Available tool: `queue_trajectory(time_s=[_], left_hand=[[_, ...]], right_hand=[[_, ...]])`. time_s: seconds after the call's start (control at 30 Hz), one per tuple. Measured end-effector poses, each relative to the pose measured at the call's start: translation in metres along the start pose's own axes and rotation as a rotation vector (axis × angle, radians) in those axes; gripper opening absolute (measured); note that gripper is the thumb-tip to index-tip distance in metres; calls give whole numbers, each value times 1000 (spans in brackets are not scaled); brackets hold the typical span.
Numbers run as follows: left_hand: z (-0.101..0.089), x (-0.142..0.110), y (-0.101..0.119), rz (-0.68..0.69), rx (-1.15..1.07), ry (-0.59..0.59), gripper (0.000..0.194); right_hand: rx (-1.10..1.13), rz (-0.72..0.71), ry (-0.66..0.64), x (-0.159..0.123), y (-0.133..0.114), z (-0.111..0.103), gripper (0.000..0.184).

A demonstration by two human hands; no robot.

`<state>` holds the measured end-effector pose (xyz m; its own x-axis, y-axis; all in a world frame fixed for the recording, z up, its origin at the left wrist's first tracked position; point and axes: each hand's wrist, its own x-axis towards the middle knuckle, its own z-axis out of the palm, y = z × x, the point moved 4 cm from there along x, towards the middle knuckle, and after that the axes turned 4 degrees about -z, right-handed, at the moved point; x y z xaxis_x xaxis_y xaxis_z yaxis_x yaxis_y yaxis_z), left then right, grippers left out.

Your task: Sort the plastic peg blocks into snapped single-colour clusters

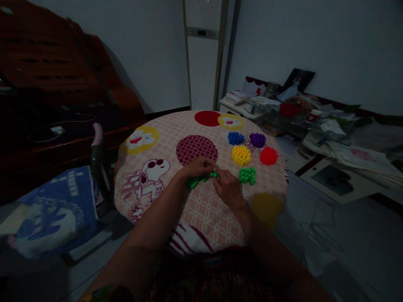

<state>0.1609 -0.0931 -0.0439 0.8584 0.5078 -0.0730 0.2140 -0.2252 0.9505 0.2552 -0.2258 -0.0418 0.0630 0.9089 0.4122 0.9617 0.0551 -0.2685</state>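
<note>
Round table (206, 209) under a patterned cloth; both hands work over its middle, between the near edge and the dark red dotted circle (197, 149).

Left hand (199, 167): palm down, fingers bent over the green pieces (197, 181), thumb and fingertips drawn together on their right-hand end. Right hand (228, 186): fingers curled, tips pinching that same end from the right. Fingertips of the two hands almost meet. Likely reason: one side steadies while the other handles small parts finely. Exact joint between pieces too small and dim to read.

Green pieces lie low, just above or on the cloth, partly hidden by the left hand; contact with the cloth cannot be told. Low hold probably keeps anything loose from falling far.

Toward the table's right edge, clusters sit apart by colour. Blue cluster (236, 138) and purple cluster (257, 139) lie farthest toward the far edge; yellow cluster (241, 155) and red cluster (268, 155) come nearer, red closest to the right edge. Green cluster (247, 175) is nearest the right hand. Gaps seem to keep colours from mixing; the side placement leaves the hands elbow room and the matching green within short reach.
</note>
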Motion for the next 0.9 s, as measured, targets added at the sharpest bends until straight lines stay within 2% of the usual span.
queue_trajectory(time_s=[0.07,0.23,0.37,0.47,0.6,0.73,0.9], left_hand=[[-3,1,-1,13,13,33,33],[-23,4,-7,37,138,316,33],[-28,5,-11,8,217,375,30],[-27,7,-12,28,244,382,31],[-26,9,-15,37,265,364,31],[-28,8,-19,-7,284,413,30],[-29,8,-20,-26,321,450,30]], right_hand=[[77,61,54,-4,6,-5,19],[336,263,275,-33,41,-34,18],[308,476,424,-63,80,-67,25],[173,529,475,-71,99,-78,29],[13,506,485,-68,112,-70,30],[12,480,444,-64,119,-55,31],[-61,446,407,-60,121,-49,37]])
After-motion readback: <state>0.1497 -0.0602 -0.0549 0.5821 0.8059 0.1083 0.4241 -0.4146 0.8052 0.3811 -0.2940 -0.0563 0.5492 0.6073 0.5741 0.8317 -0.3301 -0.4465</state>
